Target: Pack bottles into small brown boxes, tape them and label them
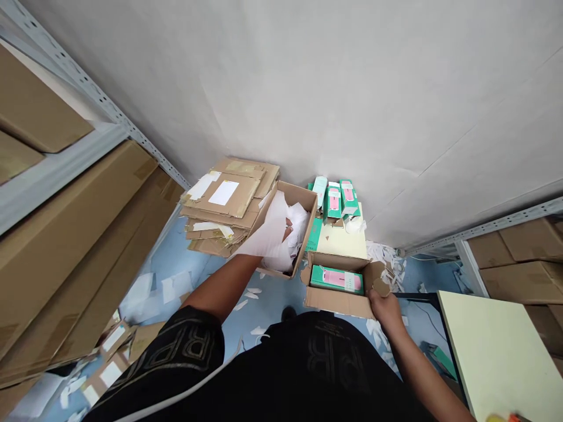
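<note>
My left hand (288,229) reaches into an open cardboard box (299,194) full of crumpled white packing paper (298,221). Its fingers look curled on the paper, partly covered by a thin white sheet (268,231) draped over the wrist. With my right hand (383,303), I grip the right end of a smaller open carton (338,303), near its raised flap (380,286). Inside that carton lies a green box (336,279) with a pink bottle-shaped item pictured on it.
Flattened cardboard (237,187) is stacked left of the paper-filled box. Several green-and-pink boxes (334,201) stand on a pale tabletop (338,240) by the wall. Shelves with large cartons (83,234) line the left; another pale table (505,351) is at right. Paper scraps (391,258) litter the blue floor.
</note>
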`<state>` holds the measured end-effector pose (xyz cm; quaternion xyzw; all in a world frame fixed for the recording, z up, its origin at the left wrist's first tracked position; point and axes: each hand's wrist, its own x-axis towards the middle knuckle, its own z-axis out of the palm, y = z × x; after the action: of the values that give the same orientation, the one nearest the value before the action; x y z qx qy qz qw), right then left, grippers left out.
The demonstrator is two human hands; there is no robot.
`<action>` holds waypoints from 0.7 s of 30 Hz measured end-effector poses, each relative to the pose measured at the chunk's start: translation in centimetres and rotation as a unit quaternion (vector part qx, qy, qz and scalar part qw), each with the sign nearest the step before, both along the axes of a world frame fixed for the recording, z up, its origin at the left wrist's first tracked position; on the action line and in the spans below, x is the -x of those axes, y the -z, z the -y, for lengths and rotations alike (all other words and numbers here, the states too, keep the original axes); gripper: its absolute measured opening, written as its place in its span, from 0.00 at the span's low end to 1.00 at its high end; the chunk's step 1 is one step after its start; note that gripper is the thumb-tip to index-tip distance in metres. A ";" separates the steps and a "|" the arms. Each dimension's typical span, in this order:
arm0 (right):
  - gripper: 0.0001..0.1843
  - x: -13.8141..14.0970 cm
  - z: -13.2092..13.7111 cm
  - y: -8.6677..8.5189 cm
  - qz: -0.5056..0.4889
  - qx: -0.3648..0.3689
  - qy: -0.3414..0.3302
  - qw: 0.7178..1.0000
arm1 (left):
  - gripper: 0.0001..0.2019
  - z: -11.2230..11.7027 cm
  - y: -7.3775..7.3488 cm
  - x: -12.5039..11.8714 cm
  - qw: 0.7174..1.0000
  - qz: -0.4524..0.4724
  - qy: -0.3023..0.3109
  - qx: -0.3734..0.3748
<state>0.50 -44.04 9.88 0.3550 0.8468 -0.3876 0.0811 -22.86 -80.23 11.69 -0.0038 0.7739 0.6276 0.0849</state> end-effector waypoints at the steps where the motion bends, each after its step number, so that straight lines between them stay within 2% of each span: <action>1: 0.18 0.1 0.3 -0.2 -0.003 -0.001 -0.002 1.000 | 0.12 0.2 -0.6 -0.4 1.000 -0.018 0.019 -0.004; 4: 0.16 0.4 1.4 -0.9 -0.033 -0.004 -0.003 0.999 | 0.20 -0.5 -2.2 -2.9 0.994 -0.046 0.086 -0.058; 7: 0.10 0.5 2.5 -1.5 -0.060 0.006 0.011 0.998 | 0.30 -2.3 -3.9 -6.9 0.980 -0.016 0.167 -0.108; 9: 0.07 0.3 3.0 -1.9 -0.071 0.010 0.024 0.997 | 0.33 -3.4 -4.9 -9.4 0.962 -0.023 0.259 -0.079; 11: 0.07 0.0 3.5 -2.2 -0.072 0.011 0.029 0.997 | 0.35 -4.1 -5.7 -11.1 0.936 -0.072 0.343 -0.018; 13: 0.07 -0.6 3.8 -2.5 -0.076 0.013 0.032 0.997 | 0.34 -4.5 -6.2 -11.9 0.909 -0.137 0.391 0.048; 16: 0.09 -2.1 3.7 -2.9 -0.083 0.016 0.063 0.994 | 0.25 -4.5 -6.6 -12.4 0.893 -0.206 0.384 0.115; 19: 0.10 -4.1 2.7 -3.0 -0.076 0.021 0.114 0.990 | 0.21 -4.6 -7.0 -13.2 0.900 -0.245 0.327 0.150; 21: 0.11 -5.6 1.6 -2.8 -0.087 0.025 0.149 0.985 | 0.22 -5.2 -7.2 -13.9 0.910 -0.245 0.291 0.166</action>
<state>6.08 -45.61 12.72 0.4403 0.7781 -0.4459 -0.0429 -8.93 -75.01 18.87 0.3613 0.8305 0.4184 0.0689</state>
